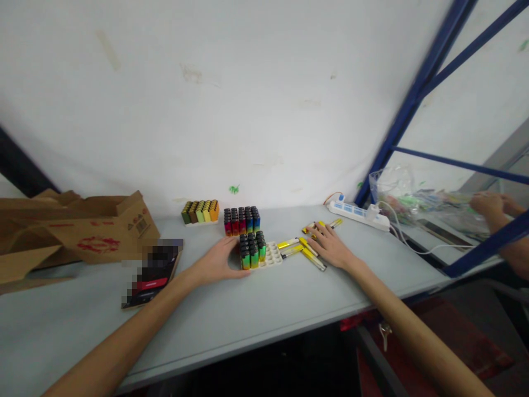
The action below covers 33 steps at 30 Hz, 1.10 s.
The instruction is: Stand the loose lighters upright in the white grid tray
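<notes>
My left hand (pixel 221 260) is curled around the left end of a white holed tray (pixel 273 255), thumb at the front and fingers partly hidden behind. Black-topped lighters (pixel 250 252), green fading to yellow, stand upright in the tray's left part; open holes show on its right. To the right, my right hand (pixel 330 247) lies with fingers spread over loose yellow lighters, touching some of them. Several more yellow lighters (pixel 311 255) lie flat between that hand and the tray, pointing different ways.
Behind stand a block of red and blue lighters (pixel 242 221) and a green-to-orange block (pixel 200 212). Left are a cardboard box (pixel 103 231) and a dark, partly blurred box (pixel 155 275). Right are a power strip (pixel 359 214), blue frame (pixel 407 110) and another person's hands (pixel 490 205).
</notes>
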Available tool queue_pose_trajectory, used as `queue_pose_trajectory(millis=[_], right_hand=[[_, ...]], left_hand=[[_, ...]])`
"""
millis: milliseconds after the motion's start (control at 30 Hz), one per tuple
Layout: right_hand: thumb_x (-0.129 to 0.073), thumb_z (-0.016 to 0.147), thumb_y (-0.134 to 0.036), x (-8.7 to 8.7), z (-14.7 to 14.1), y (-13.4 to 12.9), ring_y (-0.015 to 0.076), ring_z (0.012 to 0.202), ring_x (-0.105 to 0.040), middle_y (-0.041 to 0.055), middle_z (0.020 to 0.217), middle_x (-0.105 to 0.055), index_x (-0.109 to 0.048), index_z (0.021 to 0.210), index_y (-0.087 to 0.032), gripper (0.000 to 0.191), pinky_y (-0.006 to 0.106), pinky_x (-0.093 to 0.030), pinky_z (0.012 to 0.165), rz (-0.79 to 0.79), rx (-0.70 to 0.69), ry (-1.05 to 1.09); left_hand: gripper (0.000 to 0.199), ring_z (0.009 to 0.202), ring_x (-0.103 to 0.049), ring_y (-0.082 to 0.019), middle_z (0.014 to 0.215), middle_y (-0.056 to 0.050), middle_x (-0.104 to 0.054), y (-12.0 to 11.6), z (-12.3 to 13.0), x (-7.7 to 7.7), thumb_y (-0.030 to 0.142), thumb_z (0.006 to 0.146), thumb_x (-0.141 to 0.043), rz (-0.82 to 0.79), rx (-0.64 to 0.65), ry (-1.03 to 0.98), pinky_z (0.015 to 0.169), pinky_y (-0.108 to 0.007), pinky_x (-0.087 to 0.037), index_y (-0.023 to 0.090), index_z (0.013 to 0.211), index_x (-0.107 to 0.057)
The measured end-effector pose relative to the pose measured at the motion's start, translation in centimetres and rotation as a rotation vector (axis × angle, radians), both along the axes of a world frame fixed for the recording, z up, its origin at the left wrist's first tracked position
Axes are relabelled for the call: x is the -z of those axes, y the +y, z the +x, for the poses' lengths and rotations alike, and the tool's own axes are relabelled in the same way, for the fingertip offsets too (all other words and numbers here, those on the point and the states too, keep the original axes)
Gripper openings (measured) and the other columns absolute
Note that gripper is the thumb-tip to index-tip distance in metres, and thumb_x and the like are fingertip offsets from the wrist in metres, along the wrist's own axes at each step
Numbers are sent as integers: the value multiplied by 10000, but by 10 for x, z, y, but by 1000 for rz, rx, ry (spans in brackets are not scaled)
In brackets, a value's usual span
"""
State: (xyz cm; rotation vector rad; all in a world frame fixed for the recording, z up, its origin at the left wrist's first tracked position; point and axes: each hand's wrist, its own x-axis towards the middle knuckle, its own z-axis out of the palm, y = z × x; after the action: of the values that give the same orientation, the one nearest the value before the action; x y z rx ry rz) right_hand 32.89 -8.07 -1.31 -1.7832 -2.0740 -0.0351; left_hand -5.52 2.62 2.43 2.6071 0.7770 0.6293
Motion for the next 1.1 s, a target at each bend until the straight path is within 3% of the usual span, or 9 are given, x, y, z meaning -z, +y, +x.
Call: queue_pose_trajectory(millis=[133, 267, 333, 533, 767, 833, 933, 1000, 1100], right_hand=[[-401, 1054, -464, -3, -8, 10, 319, 1443, -441, 114, 1505, -554, -579, 1433, -291, 454, 572, -339, 1202, 102, 71, 17], [-364, 1052, -461, -15, 24, 28, 342, 1448, -429, 198, 1518, -519, -615, 1378, -154, 513, 549, -331, 1204, 153, 273, -52], [-359, 1049, -398, -16, 42, 34, 337, 1421, -466, 215, 1476, -561, -614, 1365, -114, 495, 538, -336, 1198, 94, 328, -77], [-311, 1040, -215, -7, 52, 23, 276, 1272, -610, 198, 1331, -676, -656, 1303, -110, 447, 412, -407, 1143, -78, 217, -148], [-492, 1012, -307, -32, 56, 5, 262, 970, -704, 168, 1101, -718, -760, 1062, -176, 302, 365, -508, 943, -197, 248, -214], [-533, 990, -325, -37, 57, 5, 257, 942, -696, 168, 1048, -708, -745, 976, -161, 268, 365, -522, 935, -149, 242, -110], [-557, 973, -462, -44, 42, 6, 241, 854, -690, 141, 1001, -676, -670, 915, -162, 325, 369, -583, 797, -60, 190, 293], [-561, 948, -587, -51, 19, 8, 207, 782, -677, 98, 1003, -648, -621, 967, -179, 412, 337, -588, 651, -75, 82, 660], [-618, 904, -639, -64, -26, 18, 131, 655, -587, 17, 891, -618, -586, 1119, -207, 484, 275, -533, 587, -212, -141, 1025]], left_hand=[[699, 1175, -646, -382, 1247, -159, -697, -1, -2, -4, 539, 659, -851, -14, -9, -10, 1073, -525, -510, 165, 1210, -640], [660, 1150, -655, -370, 1225, -152, -704, -2, -2, -5, 543, 670, -845, -1, -5, 2, 1063, -506, -513, 173, 1181, -651], [643, 1132, -661, -369, 1207, -150, -708, -2, -2, -5, 540, 667, -845, 5, -13, 6, 1050, -502, -521, 174, 1160, -655], [717, 1213, -631, -384, 1281, -158, -687, -1, -3, -1, 539, 664, -850, 16, -11, 3, 1102, -507, -493, 175, 1241, -628], [774, 1217, -636, -388, 1326, -160, -674, -1, -4, -2, 566, 679, -841, 2, -2, 8, 1115, -513, -485, 165, 1301, -614], [743, 1202, -641, -387, 1288, -162, -685, -1, -3, -3, 564, 671, -846, 10, -12, 17, 1101, -507, -496, 163, 1259, -629], [717, 1203, -637, -382, 1266, -176, -684, -1, -3, -2, 557, 676, -846, 8, -17, 32, 1098, -507, -497, 151, 1228, -633], [731, 1216, -630, -386, 1285, -188, -677, 0, -4, -1, 561, 678, -844, 1, -18, 29, 1109, -518, -486, 141, 1237, -629], [767, 1250, -617, -396, 1326, -188, -667, -1, -4, 1, 551, 666, -855, -5, -30, 13, 1131, -533, -468, 144, 1271, -618]])
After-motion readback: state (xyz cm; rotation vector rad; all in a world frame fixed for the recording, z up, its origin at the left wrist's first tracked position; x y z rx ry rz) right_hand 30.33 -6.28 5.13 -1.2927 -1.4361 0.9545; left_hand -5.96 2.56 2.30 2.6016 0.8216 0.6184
